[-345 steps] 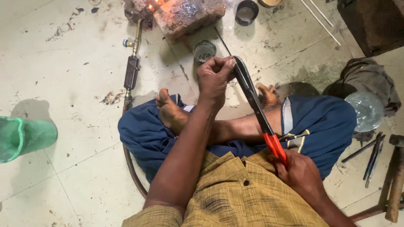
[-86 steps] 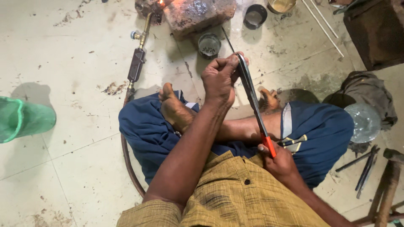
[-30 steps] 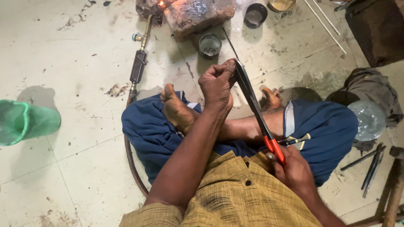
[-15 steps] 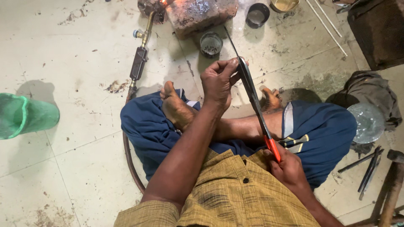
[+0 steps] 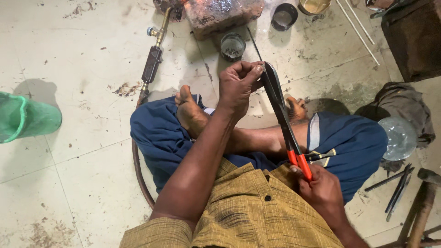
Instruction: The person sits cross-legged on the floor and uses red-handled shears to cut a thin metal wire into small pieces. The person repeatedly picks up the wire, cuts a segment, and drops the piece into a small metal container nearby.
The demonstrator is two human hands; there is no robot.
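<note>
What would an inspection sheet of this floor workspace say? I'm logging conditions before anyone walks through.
Surface: pale tiled floor, stained.
Job's things: long shears with orange grips, tilted across the lap.
Clutter: small tins, thin rods, loose tools, green tub.
Hands: left hand pinches at the blades; right hand grips the handles.
Cables: hose to the torch.
Surroundings: glowing brick.

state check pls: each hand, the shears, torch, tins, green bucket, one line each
left hand: closed, pinching something small at the shear blades
right hand: gripping the red handles
shears: blades closed
torch: lying on floor, unheld
tins: upright, lidless
green bucket: tipped on its side
</note>
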